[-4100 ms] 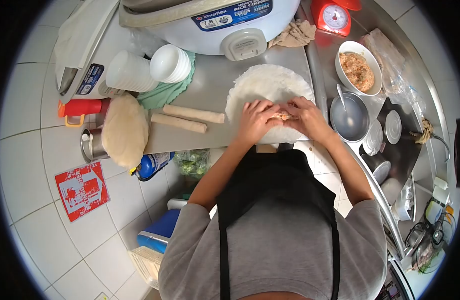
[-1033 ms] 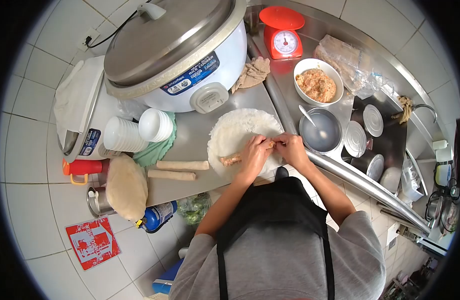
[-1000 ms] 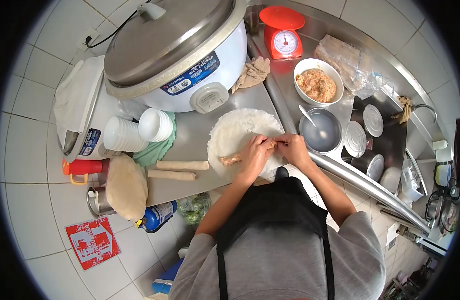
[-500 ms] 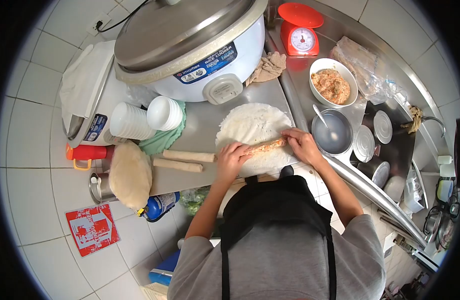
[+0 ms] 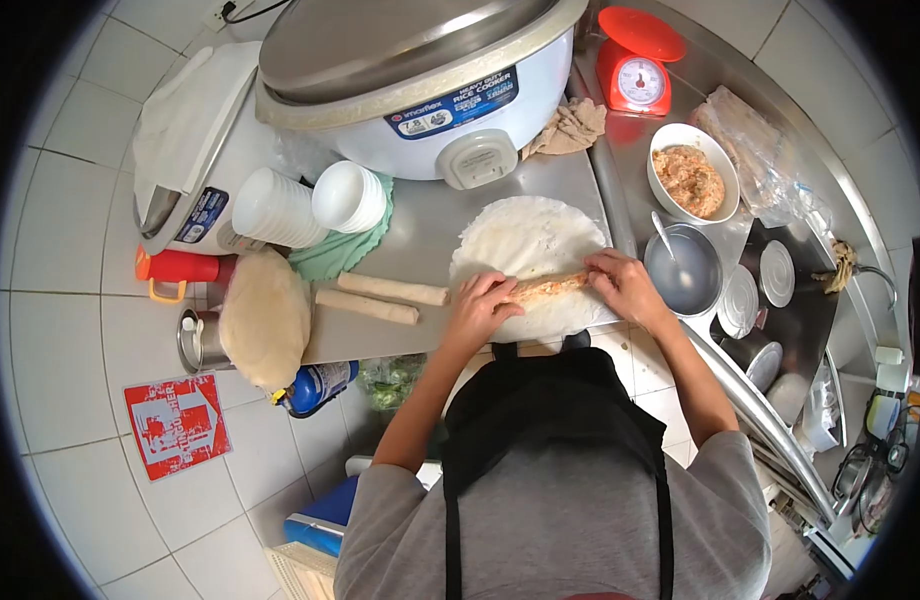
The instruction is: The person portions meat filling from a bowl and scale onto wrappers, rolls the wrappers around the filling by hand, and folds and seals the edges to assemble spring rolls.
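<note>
A round, thin white wrapper (image 5: 525, 235) lies on the steel counter in front of me. Across its lower half runs a strip of orange-flecked minced filling (image 5: 550, 288). My left hand (image 5: 483, 306) has its fingers curled together against the strip's left end. At the right end, my right hand (image 5: 623, 288) is closed with its fingertips pressed on the filling. Two finished rolls (image 5: 380, 297) lie side by side left of the wrapper. More filling sits in a white bowl (image 5: 727, 205), right of which is a clear plastic bag (image 5: 750, 150).
A large rice cooker (image 5: 410, 150) stands behind the wrapper. Stacked white cups (image 5: 275, 210) rest on a green cloth (image 5: 352, 258), near a stack of pale wrappers (image 5: 265, 320). Rightward are a pot with a spoon (image 5: 688, 265), a red scale (image 5: 635, 85) and several can lids (image 5: 740, 300).
The whole view has shifted slightly, so the counter things appear further right. Both hands stay at the ends of the filling strip, with little visible difference in their grip.
</note>
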Available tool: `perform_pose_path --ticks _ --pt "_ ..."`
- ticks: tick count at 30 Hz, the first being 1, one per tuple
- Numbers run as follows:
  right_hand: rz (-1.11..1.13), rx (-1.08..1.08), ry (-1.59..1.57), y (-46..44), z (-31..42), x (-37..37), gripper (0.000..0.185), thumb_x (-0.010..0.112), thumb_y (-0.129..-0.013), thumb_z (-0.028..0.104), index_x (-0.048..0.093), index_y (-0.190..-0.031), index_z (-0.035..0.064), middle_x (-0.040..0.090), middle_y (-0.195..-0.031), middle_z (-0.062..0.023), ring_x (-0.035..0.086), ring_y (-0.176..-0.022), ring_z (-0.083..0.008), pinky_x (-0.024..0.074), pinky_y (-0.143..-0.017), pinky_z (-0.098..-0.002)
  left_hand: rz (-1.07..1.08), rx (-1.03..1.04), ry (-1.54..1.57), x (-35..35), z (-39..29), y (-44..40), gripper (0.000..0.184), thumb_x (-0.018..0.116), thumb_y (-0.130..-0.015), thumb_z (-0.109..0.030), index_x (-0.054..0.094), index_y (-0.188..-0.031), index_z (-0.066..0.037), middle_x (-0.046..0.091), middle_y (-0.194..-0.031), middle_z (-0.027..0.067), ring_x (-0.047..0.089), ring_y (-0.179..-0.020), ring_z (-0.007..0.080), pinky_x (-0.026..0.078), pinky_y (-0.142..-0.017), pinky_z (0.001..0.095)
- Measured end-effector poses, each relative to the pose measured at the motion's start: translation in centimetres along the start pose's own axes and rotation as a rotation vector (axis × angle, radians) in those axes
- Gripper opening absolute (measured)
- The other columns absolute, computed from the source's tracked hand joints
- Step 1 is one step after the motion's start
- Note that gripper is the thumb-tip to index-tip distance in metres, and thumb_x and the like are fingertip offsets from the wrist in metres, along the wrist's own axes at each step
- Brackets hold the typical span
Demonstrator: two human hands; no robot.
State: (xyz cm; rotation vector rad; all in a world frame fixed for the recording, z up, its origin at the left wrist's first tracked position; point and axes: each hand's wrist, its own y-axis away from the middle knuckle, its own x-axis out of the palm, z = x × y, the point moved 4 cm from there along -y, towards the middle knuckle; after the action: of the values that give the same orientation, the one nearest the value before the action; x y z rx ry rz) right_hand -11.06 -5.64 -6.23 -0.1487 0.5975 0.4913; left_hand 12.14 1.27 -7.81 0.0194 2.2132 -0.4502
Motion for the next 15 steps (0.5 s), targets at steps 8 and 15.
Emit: perform_pose_path --ticks 8,15 --pt "0.007 -0.03 0.0 0.0 -0.2 -0.1 0.027 0.057 -0.081 0.01 0.063 -0.103 -0.0047 0.062 -0.1 -0.017 0.063 -0.08 -0.0322 0.0504 -0.073 -0.0363 0.033 -0.132 0.136 -0.2 3.4 1.9 0.037 0.076 -0.069 -0.019 0.068 -0.1 -0.002 0.06 -0.095 0.0087 0.056 -0.088 0.0261 0.046 -0.077 0.0364" --pt "0.035 -0.087 -0.013 0.2 -0.2 -0.3 0.028 0.061 -0.08 0.01 0.063 -0.105 -0.0037 0.061 -0.101 -0.0178 0.062 -0.08 -0.0328 0.0508 -0.074 -0.0366 -0.019 -0.005 -0.01 -1.8 0.6 1.5 0.035 0.073 -0.072 -0.013 0.066 -0.104 -0.001 0.057 -0.104 0.0127 0.056 -0.092 0.0275 0.046 -0.078 0.0357"
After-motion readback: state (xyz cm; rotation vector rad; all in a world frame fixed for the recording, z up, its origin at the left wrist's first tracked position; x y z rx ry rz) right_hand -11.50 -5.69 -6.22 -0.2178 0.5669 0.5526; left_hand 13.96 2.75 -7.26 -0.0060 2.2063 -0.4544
